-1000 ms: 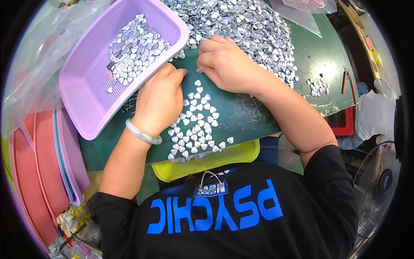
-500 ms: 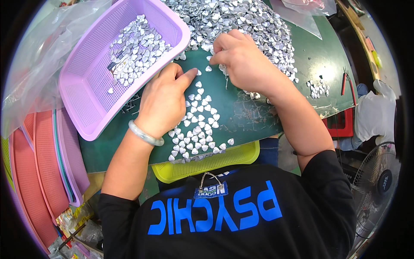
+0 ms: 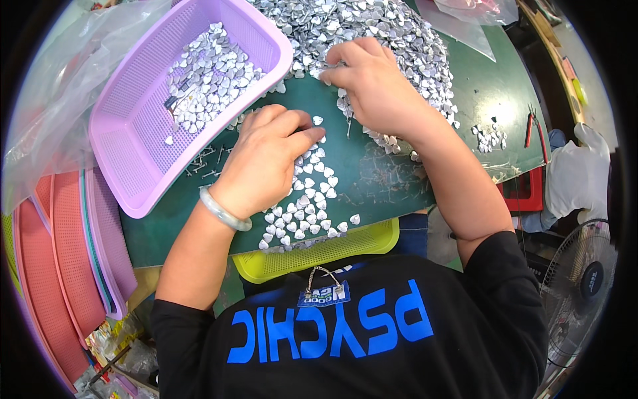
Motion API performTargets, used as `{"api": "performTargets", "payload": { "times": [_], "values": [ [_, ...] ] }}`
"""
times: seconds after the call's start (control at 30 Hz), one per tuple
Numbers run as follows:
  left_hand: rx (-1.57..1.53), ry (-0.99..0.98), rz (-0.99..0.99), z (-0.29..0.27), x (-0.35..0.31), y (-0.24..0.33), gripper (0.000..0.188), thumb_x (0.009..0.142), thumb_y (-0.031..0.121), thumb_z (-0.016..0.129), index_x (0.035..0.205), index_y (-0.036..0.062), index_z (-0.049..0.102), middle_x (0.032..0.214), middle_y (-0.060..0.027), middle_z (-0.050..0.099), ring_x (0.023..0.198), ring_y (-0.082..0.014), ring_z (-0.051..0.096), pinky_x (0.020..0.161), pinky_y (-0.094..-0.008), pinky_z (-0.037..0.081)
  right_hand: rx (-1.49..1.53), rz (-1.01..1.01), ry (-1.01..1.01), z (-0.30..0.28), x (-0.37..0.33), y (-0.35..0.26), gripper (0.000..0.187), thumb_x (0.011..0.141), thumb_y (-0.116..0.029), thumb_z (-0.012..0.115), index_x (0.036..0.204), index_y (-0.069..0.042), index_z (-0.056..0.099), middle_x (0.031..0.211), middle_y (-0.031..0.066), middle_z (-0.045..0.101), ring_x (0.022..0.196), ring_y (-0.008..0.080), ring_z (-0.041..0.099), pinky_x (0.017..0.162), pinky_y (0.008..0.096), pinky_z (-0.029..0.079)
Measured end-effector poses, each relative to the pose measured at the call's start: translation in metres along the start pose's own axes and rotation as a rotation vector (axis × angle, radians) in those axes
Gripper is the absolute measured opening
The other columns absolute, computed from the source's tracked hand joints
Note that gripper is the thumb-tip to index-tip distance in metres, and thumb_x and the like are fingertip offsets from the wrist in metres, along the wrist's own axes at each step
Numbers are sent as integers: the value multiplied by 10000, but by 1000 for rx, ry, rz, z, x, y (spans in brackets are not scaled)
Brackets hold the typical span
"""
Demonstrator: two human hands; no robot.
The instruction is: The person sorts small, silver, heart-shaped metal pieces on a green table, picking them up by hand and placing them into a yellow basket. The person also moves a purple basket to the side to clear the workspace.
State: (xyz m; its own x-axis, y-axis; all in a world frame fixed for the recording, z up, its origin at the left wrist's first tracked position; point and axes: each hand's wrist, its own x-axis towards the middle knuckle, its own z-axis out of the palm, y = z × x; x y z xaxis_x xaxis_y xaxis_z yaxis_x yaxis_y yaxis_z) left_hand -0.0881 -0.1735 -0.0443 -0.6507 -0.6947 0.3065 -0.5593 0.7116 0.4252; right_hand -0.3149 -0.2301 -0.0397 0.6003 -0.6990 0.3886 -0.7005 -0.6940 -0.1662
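Observation:
Silver heart-shaped pieces [image 3: 309, 199] lie loosely scattered on the green table [image 3: 392, 179], near its front edge. Above this scatter, my left hand [image 3: 262, 159] rests with its fingers bent, thumb and forefinger slightly apart. One small heart piece [image 3: 318, 121] lies right at those fingertips, and the hand covers part of the scatter. At the near edge of a large pile of heart pieces [image 3: 359, 26], my right hand [image 3: 372, 83] hovers with a gap between thumb and forefinger; nothing shows in it. A purple perforated basket [image 3: 143, 133] holding more hearts stands left of my hands.
Small metal pins [image 3: 206, 159] lie beside the basket. A yellow-green basket [image 3: 319, 256] sits under the table's front edge. Red-handled pliers [image 3: 530, 130] and a small heap of hearts [image 3: 490, 138] lie at right. Stacked baskets [image 3: 73, 246] stand left, a fan [image 3: 588, 279] right.
My left hand has shifted right, over the upper end of the scattered hearts. The right hand has risen slightly to the pile's edge. A lone heart between them now sits by my left fingertips.

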Motion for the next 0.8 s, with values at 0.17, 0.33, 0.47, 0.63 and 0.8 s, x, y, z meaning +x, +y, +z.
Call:
{"api": "performTargets", "payload": {
  "times": [0.17, 0.33, 0.47, 0.63, 0.8],
  "values": [
    [-95, -16, 26, -3, -1, -2, 387, 711, -92, 519, 1020, 34, 716, 1035, -102, 638, 1002, -309, 547, 932, -401, 441, -15, -6, -115, 1, -2, -1, 326, 770, 31, 579, 1035, -72, 738, 1125, 52, 618, 1101, 290, 526, 954, 416, 408],
    [-77, 105, -74, -2, -1, -4, 418, 707, -101, 502, 1052, 22, 705, 1002, -125, 602, 992, -317, 543, 931, -398, 441, 93, 32, -35, 2, 2, -1, 275, 814, 23, 572, 1017, -64, 736, 1016, 60, 646, 1033, 284, 545, 933, 406, 422],
    [50, 92, -97, 2, 3, 0, 442, 713, -110, 496, 1075, 33, 704, 1013, -129, 576, 1001, -318, 534, 932, -402, 436, 51, 24, -28, 7, 3, 3, 254, 768, -33, 627, 967, -110, 765, 1026, 51, 646, 1055, 278, 543, 926, 409, 410],
    [39, 54, -54, 0, 4, -2, 446, 725, -110, 493, 1076, 56, 714, 1029, -131, 572, 999, -316, 532, 925, -406, 436, 109, 2, -26, -2, -1, -3, 100, 780, -22, 662, 844, -63, 727, 974, 51, 618, 990, 270, 551, 905, 390, 430],
    [-39, 86, -94, 2, 7, -6, 476, 730, -116, 477, 1119, 55, 692, 1026, -141, 566, 984, -325, 537, 909, -401, 445, 138, -10, -88, -5, -2, -3, 66, 772, -39, 685, 823, -62, 720, 954, 48, 619, 972, 269, 552, 898, 383, 434]
  ]
}}
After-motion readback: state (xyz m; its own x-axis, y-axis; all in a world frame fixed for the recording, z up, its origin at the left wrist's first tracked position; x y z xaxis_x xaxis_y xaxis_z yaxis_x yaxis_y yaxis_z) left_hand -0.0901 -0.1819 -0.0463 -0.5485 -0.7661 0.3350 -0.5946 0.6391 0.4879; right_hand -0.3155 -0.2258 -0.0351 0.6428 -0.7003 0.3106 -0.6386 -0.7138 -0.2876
